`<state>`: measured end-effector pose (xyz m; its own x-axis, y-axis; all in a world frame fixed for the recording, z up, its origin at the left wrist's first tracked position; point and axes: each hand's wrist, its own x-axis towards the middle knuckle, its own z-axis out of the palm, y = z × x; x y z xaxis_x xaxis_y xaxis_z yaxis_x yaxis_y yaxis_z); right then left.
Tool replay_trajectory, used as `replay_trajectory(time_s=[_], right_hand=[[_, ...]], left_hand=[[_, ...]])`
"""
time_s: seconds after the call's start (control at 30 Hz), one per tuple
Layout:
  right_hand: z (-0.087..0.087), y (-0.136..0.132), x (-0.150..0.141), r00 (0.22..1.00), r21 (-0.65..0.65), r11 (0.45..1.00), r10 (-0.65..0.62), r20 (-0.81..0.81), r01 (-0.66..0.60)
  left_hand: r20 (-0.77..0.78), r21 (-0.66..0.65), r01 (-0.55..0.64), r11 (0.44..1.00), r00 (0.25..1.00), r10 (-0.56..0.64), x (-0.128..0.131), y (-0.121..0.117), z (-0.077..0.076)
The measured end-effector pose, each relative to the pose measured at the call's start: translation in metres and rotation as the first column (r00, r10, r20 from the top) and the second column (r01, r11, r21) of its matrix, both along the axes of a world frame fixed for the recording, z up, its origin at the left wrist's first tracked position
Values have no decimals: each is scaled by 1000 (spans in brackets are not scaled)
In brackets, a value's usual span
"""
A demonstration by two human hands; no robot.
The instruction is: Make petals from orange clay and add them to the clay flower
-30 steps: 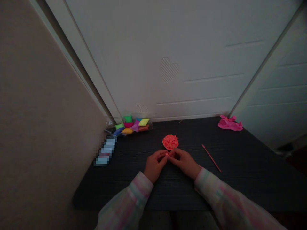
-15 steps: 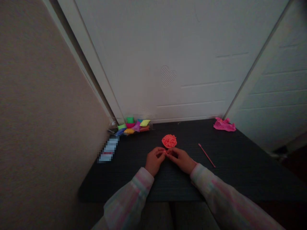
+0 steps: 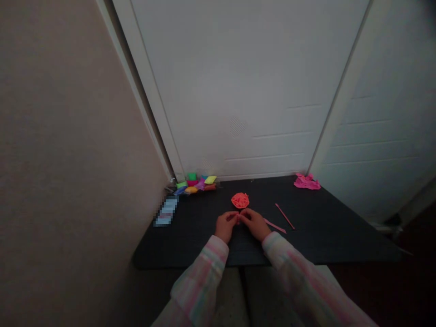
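Just in front of me, my left hand (image 3: 226,226) and my right hand (image 3: 255,224) meet fingertip to fingertip above the dark table. Pinched between them is a small piece of pinkish-orange clay (image 3: 238,218), mostly covered by the fingers. Right beyond the fingertips lies a round orange clay piece (image 3: 240,200) with a rough, bumpy top. A flat pink tool (image 3: 277,226) sticks out from beside my right hand, its near end hidden. Farther right lies a thin pink stick tool (image 3: 285,216) with a widened tip.
Colourful packets of clay (image 3: 197,184) sit at the back left against the white door panel (image 3: 238,81). In front of them is a blurred-out pale blue item (image 3: 166,211). A crumpled lump of bright pink material (image 3: 306,181) rests in the back right corner of the dark table (image 3: 190,245).
The camera view has shifted, so the table looks slightly farther off. The flat pink tool beside my right hand now shows. Both hands stay together at the small clay piece, fingers slightly rearranged.
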<state>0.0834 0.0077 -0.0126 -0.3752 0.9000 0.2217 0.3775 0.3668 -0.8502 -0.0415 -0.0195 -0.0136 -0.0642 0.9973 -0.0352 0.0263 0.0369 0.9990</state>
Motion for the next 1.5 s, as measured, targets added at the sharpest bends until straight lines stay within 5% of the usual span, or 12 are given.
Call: replay_trajectory(time_s=[0.43,0.77,1.07,1.5], right_hand=[[1,-5,-5,997,58,998,-36,63,32],[1,-9,-9,995,94,990,-103,-18,104],[3,-26,-7,976,-41,994,-110,-187,105],[3,-56,9,914,-288,956,-76,-397,-45]], left_hand=[[223,20,-102,995,970,95,1,-4,10],[232,-17,-97,995,968,99,3,-2,11],[251,-95,-50,994,965,73,-1,-14,11],[299,-159,-70,985,947,115,7,-38,-8]])
